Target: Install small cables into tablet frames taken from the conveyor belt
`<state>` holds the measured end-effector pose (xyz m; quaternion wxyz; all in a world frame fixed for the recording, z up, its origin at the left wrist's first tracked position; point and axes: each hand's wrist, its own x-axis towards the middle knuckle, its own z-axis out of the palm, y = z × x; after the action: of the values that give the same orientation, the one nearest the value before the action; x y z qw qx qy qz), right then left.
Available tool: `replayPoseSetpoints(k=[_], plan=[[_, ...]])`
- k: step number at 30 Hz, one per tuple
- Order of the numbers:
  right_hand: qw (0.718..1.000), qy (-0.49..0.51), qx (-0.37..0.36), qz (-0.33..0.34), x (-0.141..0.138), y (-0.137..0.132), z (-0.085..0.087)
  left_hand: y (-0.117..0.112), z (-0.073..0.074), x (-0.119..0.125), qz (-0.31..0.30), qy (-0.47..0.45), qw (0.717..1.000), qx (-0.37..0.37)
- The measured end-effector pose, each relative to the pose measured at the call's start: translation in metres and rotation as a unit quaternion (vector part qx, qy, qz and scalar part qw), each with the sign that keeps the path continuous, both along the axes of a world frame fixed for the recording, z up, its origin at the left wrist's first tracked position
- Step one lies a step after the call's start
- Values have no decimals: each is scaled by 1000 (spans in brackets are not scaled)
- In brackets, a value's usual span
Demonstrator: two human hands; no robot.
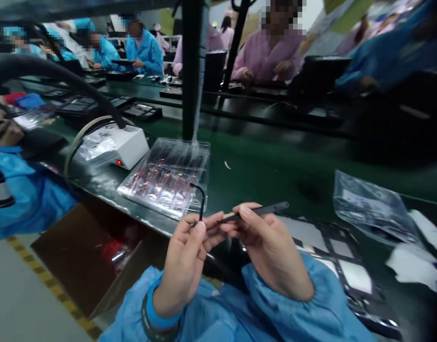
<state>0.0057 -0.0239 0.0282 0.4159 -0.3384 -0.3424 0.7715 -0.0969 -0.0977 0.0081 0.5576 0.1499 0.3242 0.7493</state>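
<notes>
Between the thumb and fingers of my left hand point(186, 261) stands a thin black curved strip point(203, 197), its top bent over to the left. My right hand point(266, 244) grips dark tweezers point(271, 208), whose tip points left toward my left fingers. The fingertips of both hands come close together over the bench's front edge. Just beyond them lies a clear plastic tray point(161, 190) holding several small parts with reddish and gold bits. To the right of my right hand rests a black tray with grey and white rectangular pieces point(353, 275), partly hidden by my sleeve.
A white box with a red light point(131, 147) and a thick dark hose stands left. Clear plastic bags point(375, 206) and white scraps point(413, 266) lie right. Below the bench sits a brown carton point(86, 256). A dark post point(193, 71) rises ahead; co-workers sit beyond and at left.
</notes>
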Motion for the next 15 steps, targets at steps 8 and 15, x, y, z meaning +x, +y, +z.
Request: replayPoseSetpoints(k=[8,15], plan=[[992,42,-93,-72,58,18,-18,29,-2,41,-103,-43,991,-72],[980,82,-155,-92,73,27,-30,44,-4,55,-125,-35,985,-115]])
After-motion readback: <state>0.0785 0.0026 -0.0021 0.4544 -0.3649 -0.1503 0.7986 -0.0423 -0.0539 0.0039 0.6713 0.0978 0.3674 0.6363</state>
